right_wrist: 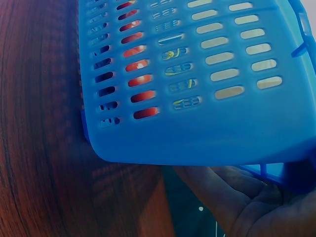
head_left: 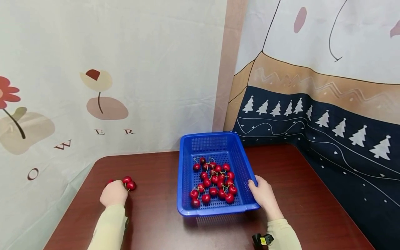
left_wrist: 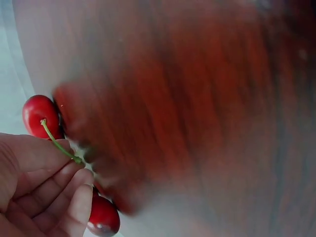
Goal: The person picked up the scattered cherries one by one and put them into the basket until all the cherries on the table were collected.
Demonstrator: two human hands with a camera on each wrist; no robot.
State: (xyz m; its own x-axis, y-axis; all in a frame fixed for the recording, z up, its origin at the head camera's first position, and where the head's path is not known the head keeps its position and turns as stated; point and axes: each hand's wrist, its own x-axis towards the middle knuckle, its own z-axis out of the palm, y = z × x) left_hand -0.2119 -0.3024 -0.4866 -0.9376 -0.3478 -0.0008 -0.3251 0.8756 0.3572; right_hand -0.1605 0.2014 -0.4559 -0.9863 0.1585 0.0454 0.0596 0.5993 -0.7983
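At the left of the table, my left hand (head_left: 114,193) is bent over a few red cherries (head_left: 131,185). The left wrist view shows its fingertips gathered at the end of a green stem (left_wrist: 61,147), which leads to one cherry (left_wrist: 38,116). Another cherry (left_wrist: 104,217) lies beyond the lower fingers, partly covered. With the thumb over the rim, my right hand (head_left: 264,194) grips the right side of a blue plastic basket (head_left: 218,211). Its fingers are under the rim in the right wrist view. Many cherries (head_left: 214,179) with stems lie inside, spread over the perforated bottom.
The brown wooden table (head_left: 153,208) has rounded far corners. Behind it hangs a pale printed cloth (head_left: 162,76), and a dark blue one with white trees (head_left: 312,139) borders the right side. A black band with a yellow mark (head_left: 263,240) is at the right wrist.
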